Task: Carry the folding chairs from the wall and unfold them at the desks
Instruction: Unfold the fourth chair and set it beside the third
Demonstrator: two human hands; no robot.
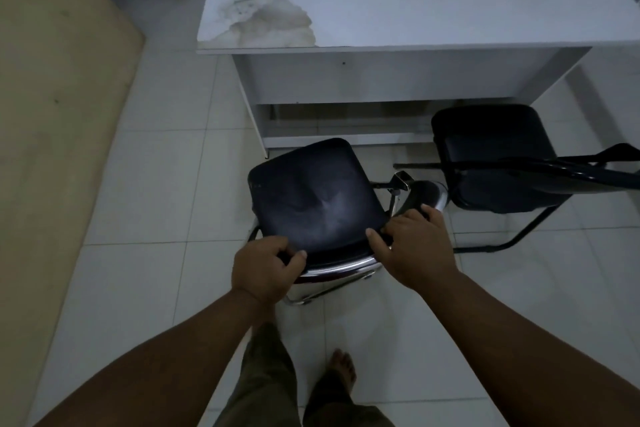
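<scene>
A folding chair with a black padded seat [317, 198] and a chrome frame stands on the tiled floor in front of a white desk [398, 10]. My left hand [266, 269] grips the near left edge of the seat. My right hand [414, 246] holds the near right corner, its fingers over the chrome tube and black backrest pad. A second black chair [491, 156] stands unfolded to the right, its seat partly under the desk.
A beige mattress [59, 114] lies along the left. The desk top carries a large stain near its front left corner. My legs and a bare foot [343, 367] are below the chair. White boxes stand at the far back left.
</scene>
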